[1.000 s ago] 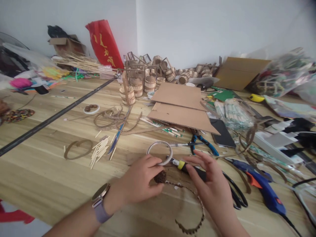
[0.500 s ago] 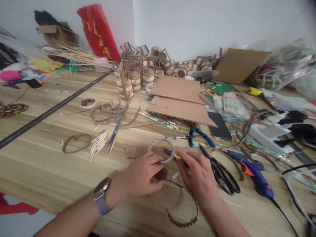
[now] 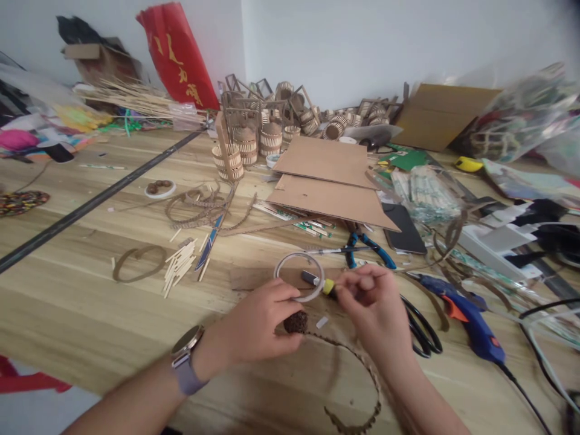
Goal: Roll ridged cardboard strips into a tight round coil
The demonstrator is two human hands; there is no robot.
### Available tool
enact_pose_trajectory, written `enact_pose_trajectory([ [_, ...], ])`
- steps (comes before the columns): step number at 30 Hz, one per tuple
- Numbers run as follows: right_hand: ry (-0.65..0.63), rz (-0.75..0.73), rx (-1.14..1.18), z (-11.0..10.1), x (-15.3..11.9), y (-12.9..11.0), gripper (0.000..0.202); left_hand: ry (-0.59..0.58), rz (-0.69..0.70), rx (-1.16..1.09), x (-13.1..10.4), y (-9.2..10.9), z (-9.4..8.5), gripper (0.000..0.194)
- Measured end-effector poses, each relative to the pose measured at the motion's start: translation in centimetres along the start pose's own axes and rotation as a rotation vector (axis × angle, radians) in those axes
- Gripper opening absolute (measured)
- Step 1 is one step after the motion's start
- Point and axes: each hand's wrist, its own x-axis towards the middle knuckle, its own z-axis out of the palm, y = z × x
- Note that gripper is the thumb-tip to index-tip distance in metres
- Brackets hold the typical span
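Observation:
My left hand (image 3: 260, 320), with a watch on the wrist, is closed. Its thumb and fingers hold a dark brown coil (image 3: 296, 322) of corrugated strip, and its upper fingers grip the lower edge of a roll of tape (image 3: 277, 266), a thin white ring standing tilted. From the coil the loose strip (image 3: 377, 386) curves across the table toward me. My right hand (image 3: 371, 302) is pinched just right of the tape; what lies between its fingertips is hidden. A tool with a grey tip and a yellow band (image 3: 328, 286) lies by those fingertips. Scissors (image 3: 419, 326) are partly covered by this hand.
A blue glue gun (image 3: 469, 320) with its cord lies to the right. Pliers (image 3: 369, 248), cardboard sheets (image 3: 324, 196) and a black phone-like slab (image 3: 405, 228) are further back. Short sticks (image 3: 181, 266) lie left; small woven buckets (image 3: 229, 162) stand behind.
My right hand has drawn back to the right, away from the tape, uncovering the yellow band. The loose strip end has swung right and toward me. My left hand stays nearly put.

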Motion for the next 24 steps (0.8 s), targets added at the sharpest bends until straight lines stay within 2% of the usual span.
enact_pose_trajectory([
  [3, 0.183, 0.095, 0.207, -1.3, 1.2, -0.1, 0.039, 0.027, -0.009, -0.030, 0.0, -0.5, -0.2, 0.020],
  [4, 0.182, 0.110, 0.249, -1.5, 1.4, -0.2, 0.039, 0.034, -0.014, -0.026, 0.0, -0.6, -0.3, 0.024],
  [9, -0.099, 0.204, 0.464, -0.4, 0.1, -0.9, 0.038, 0.065, -0.102, 0.065, 0.0, -0.9, -0.7, 0.028],
  [11, -0.159, 0.275, 0.566, 0.4, -0.7, -1.0, 0.042, 0.068, -0.105, 0.054, 0.0, -0.7, -0.7, 0.029],
  [16, -0.230, 0.417, 0.709, 1.6, -2.2, -1.1, 0.049, 0.012, -0.012, -0.113, 0.0, -0.2, -0.1, 0.033],
  [24, -0.315, 0.628, 0.837, 2.1, -3.0, -1.7, 0.046, 0.119, -0.023, -0.231, 0.0, 0.3, 0.0, 0.017],
])
